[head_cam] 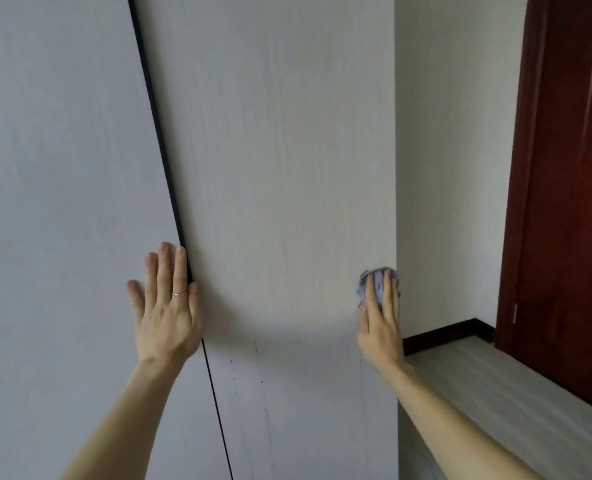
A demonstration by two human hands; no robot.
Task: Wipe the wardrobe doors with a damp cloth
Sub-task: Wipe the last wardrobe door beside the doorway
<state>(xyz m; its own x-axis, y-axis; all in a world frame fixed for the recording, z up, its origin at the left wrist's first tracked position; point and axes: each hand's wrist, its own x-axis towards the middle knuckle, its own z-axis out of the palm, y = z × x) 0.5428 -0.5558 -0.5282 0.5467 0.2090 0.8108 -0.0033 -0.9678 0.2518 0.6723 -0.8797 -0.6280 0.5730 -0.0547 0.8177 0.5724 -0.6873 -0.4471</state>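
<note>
Two pale grey wardrobe doors fill the view, the left door [55, 202] and the right door [277, 168], split by a thin dark gap [162, 147]. My left hand [166, 306] lies flat on the left door with straight fingers, its forefinger right at the gap. My right hand [381, 317] presses a crumpled lilac cloth [374, 280] against the right door near its right edge. The fingers of that hand lie straight over the cloth, which shows above and left of them. Small dark specks dot the right door's lower part [253, 375].
A white wall [454, 168] stands to the right of the wardrobe. Below it, a light wood-grain surface [495, 393] with a dark back edge runs along that wall. A dark red-brown wooden door [571, 202] stands at the far right.
</note>
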